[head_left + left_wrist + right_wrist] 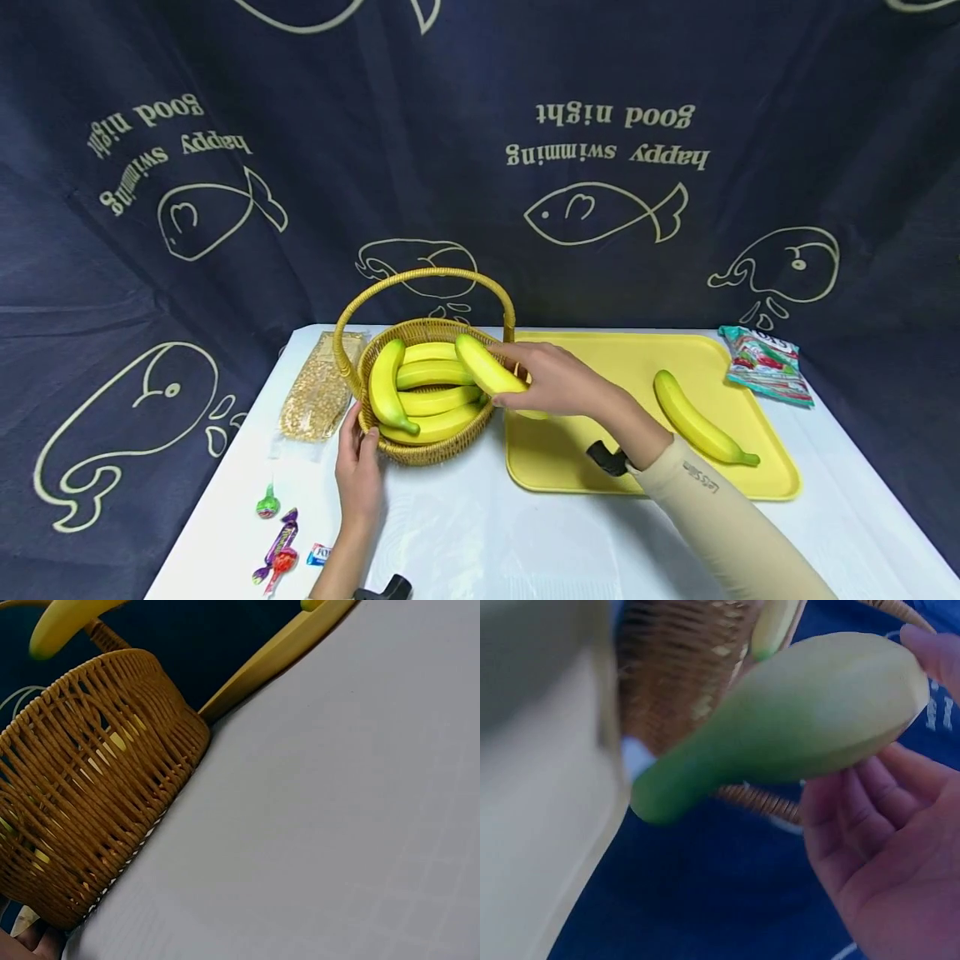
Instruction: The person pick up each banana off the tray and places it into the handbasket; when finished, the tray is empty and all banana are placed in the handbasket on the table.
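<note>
A wicker basket (442,454) with a tall arched handle stands at the middle left of the table, several yellow bananas (431,375) lying inside it. My left hand (360,475) grips the basket's front-left side, thumb in front; in the left wrist view only some fingers (46,941) show low against the weave. Over the basket's right rim, my right hand (558,379) pinches a banana (483,364) between thumb and fingers. The right wrist view shows this banana (817,712) with its greenish end pointing away from the fingers.
Right of the basket lies a yellow tray (600,475), with one banana (697,421) across its right half. A snack bag (767,364) sits at the tray's right corner. Leftward are a bag of grains (318,392), a green lollipop (267,503), a red lollipop (283,561) and a purple-wrapped candy (281,537).
</note>
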Demonstrator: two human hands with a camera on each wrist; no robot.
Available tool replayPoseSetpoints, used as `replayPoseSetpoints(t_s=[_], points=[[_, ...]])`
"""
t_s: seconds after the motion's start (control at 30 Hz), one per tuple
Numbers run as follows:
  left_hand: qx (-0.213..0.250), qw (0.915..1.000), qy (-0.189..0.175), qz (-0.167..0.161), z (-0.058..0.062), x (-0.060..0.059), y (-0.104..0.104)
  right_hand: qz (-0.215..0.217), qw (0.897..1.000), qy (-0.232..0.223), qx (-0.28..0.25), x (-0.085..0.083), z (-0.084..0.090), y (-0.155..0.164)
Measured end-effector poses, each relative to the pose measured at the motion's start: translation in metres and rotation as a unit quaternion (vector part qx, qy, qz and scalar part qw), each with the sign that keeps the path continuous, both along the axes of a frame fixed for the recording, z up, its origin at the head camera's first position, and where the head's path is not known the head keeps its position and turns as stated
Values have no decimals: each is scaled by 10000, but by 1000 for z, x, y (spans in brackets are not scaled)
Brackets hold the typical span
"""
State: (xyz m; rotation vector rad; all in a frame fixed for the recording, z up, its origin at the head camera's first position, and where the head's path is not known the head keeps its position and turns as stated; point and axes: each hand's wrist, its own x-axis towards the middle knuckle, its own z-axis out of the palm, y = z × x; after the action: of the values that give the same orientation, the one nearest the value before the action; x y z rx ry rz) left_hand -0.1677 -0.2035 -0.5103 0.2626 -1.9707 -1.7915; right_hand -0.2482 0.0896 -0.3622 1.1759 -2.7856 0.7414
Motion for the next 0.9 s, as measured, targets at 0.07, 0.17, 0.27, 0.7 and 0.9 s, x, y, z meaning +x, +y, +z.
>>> replayPoseSetpoints(t_s=[0.07, 0.17, 0.27, 0.7, 0.9], points=[[-6, 10000, -31, -23, -1, 1, 0, 6, 9999, -75, 127, -6, 4, -14], [-39, 10000, -69, -10, -1, 1, 1, -43, 9992, -296, 251, -15, 10, -34], [-66, 9999, -94, -16, -1, 1, 1, -166, 9978, -495, 406, -26, 14, -52], [-32, 9994, -333, -124, 32, 12, 9, -1018, 9731, -1907, 798, -65, 0, -123], [54, 9993, -341, -140, 15, 6, 4, -1515, 9578, -2341, 702, -69, -19, -143]])
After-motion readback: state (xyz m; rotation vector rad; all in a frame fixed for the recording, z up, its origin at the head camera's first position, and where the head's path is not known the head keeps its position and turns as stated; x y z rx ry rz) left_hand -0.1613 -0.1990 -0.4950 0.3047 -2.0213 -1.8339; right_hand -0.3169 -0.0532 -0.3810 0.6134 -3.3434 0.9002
